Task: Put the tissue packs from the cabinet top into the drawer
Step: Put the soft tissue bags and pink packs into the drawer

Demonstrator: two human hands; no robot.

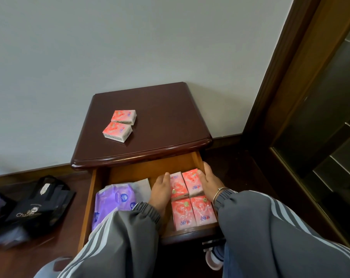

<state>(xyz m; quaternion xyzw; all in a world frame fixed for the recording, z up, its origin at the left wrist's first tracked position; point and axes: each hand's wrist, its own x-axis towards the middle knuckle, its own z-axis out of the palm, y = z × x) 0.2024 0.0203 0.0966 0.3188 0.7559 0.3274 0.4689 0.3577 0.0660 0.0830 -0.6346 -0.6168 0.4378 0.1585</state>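
Two pink tissue packs lie side by side on the dark wooden cabinet top. Below it the drawer stands pulled out. Several pink packs sit in its right half in a tight block. My left hand lies flat against the left side of the far packs with straight fingers. My right hand presses the right side of the same packs, thumb on top. Both wrists wear grey striped sleeves.
A purple tissue pouch and a white sheet fill the drawer's left half. A black bag sits on the floor to the left. A dark wooden door frame rises at the right, the wall behind.
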